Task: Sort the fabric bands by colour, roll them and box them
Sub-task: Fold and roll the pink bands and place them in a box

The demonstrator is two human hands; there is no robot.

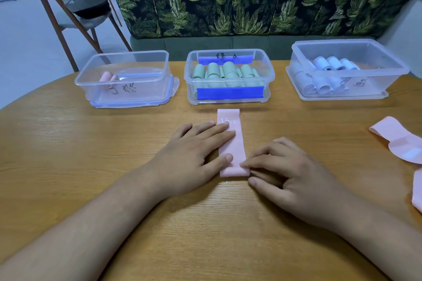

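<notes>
Rolling step, apparently just starting: your left hand [189, 155], fingers straight, pins the pink band [230, 143] flat while your right hand [294, 180] pinches its near end, which probably needs a tight forward turn next.

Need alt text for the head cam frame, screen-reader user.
The left hand presses a flat pink band marked 15 LB on a wooden table while the right hand pinches its near corner. Behind stand three clear boxes: left box with a pink roll, middle box with green rolls, right box with pale rolls. Loose pink bands lie at right.
</notes>
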